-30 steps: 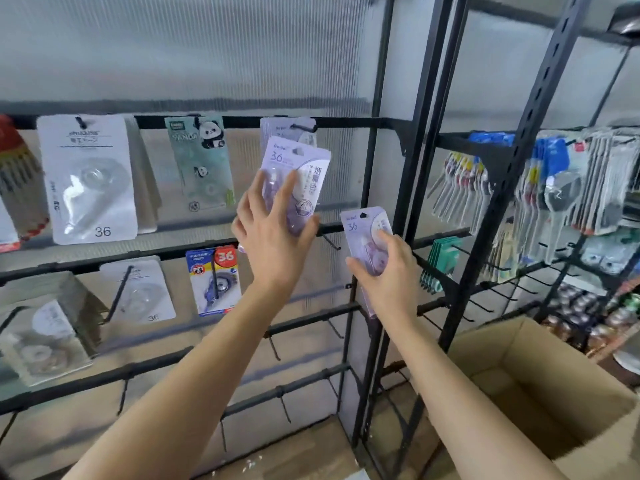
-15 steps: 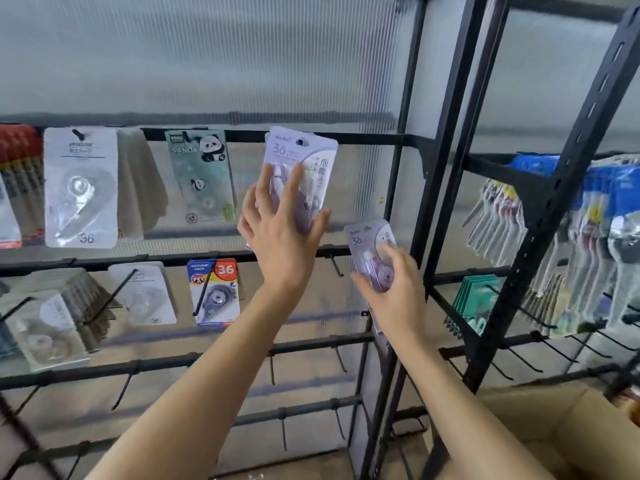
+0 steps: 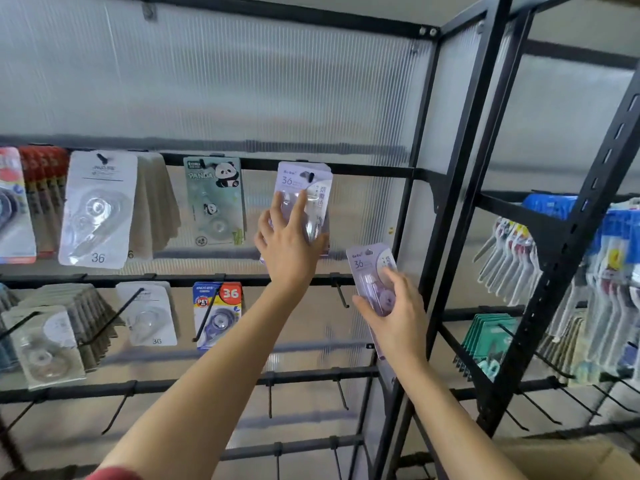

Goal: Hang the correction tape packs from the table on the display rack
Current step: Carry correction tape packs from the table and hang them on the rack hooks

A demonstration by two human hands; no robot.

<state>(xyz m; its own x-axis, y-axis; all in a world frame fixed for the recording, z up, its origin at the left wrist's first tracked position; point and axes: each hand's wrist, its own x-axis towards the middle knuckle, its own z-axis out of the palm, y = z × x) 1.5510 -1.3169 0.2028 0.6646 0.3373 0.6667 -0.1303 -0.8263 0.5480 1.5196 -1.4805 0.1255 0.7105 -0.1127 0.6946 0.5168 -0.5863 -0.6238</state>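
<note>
Your left hand (image 3: 289,244) grips the upper purple pack (image 3: 304,188), fingers spread over its front, thumb at its right edge | that pack's hole sits on a hook (image 3: 310,175) of the display rack (image 3: 363,170) top bar | your right hand (image 3: 391,313) clasps a second purple pack (image 3: 370,271), lower right, near the corner post

Readable print on the packs

"36" on the upper purple pack (image 3: 302,188) near the centre; "36" also on the lower purple pack (image 3: 367,268), at 4 o'clock from it; "PANDA" on the green pack (image 3: 213,199) at 9 o'clock; "36" low on the clear pack (image 3: 97,209), further toward 9 o'clock; "36" and "PET" on the blue pack (image 3: 216,313) at 7 o'clock; "36" on the small clear pack (image 3: 152,317), at 9 o'clock from the blue one. Smaller print too blurred to read.
</note>
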